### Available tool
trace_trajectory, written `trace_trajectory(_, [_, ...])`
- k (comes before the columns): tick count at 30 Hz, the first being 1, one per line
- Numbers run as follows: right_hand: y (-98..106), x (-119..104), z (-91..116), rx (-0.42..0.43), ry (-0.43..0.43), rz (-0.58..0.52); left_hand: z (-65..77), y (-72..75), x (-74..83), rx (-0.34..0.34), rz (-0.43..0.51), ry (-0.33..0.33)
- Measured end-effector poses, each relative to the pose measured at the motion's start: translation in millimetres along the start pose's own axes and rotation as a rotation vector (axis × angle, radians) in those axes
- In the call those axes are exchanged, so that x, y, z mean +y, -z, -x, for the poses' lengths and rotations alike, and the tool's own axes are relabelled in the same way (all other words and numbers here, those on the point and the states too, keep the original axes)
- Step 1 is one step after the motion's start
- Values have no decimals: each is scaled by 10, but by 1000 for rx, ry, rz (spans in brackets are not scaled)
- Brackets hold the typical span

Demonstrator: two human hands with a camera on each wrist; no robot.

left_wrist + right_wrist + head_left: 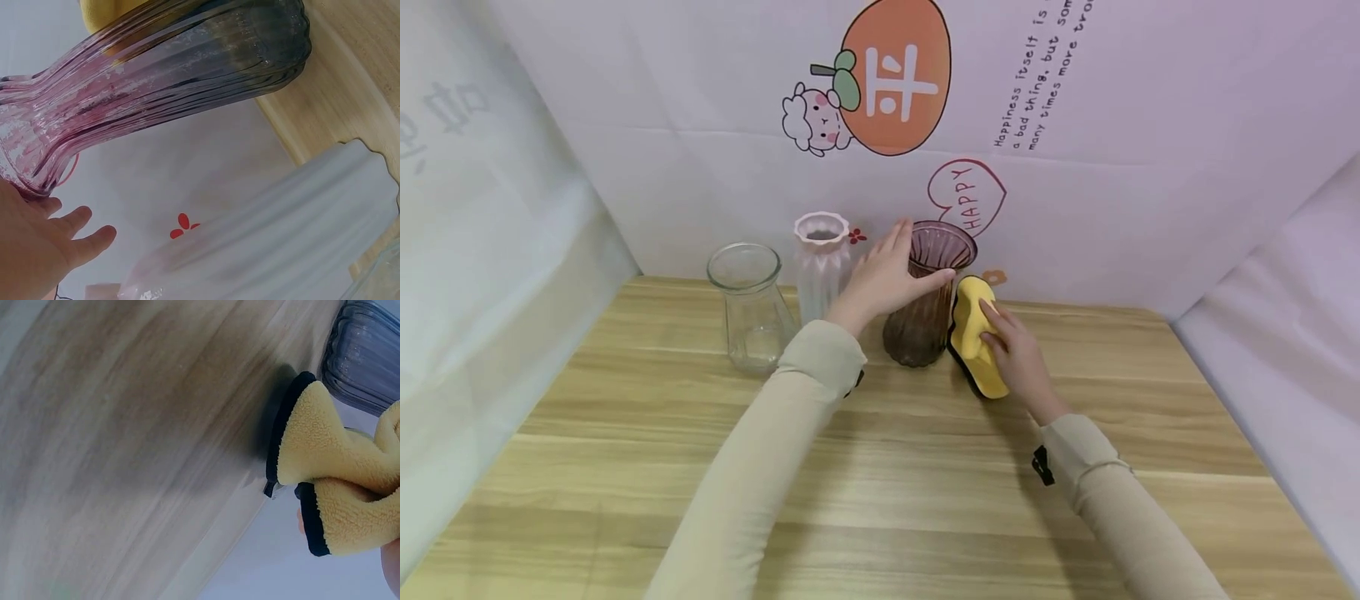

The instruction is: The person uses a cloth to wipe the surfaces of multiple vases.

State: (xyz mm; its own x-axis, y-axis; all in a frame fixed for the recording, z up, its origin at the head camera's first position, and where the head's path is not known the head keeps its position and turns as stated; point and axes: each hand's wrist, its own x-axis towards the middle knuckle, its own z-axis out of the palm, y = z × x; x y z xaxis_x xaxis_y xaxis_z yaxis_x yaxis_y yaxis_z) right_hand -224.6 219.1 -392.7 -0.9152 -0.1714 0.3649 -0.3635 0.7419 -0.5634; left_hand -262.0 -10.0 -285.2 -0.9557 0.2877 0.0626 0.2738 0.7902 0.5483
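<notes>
A ribbed glass vase (922, 329), purple at its flared rim and darker toward the base, stands upright on the table. My left hand (886, 277) is at its rim, the fingers spread and fairly straight and the thumb reaching across the front. Seen from the left wrist, fingertips (100, 240) lie beside the rim. In my right hand (1021, 360) is a fluffy yellow cloth (312, 440) with black edging, bunched between thumb and fingers. It hangs close beside the vase's right side, its lower end near the tabletop.
Left of the purple vase stands a white fluted vase (820, 275), partly behind my left hand. A clear glass vase (752, 321) is farther left. Behind them hangs a printed white cloth backdrop (715, 183); the wooden table (917, 500) extends toward me.
</notes>
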Motion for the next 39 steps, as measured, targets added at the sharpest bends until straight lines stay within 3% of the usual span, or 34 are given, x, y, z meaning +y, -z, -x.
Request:
trace_trajectory(23, [31, -18, 0, 34, -29, 62, -127, -83, 75, 92, -57, 59])
trace_trajectory(31, [21, -26, -7, 43, 11, 91, -120, -87, 91, 118, -97, 82])
trace_trajectory(34, [19, -33, -7, 43, 13, 98, -97, -63, 72, 147, -123, 69])
trace_trajectory(39, [19, -45, -1, 55, 17, 88, -24, 22, 24, 247, -185, -30])
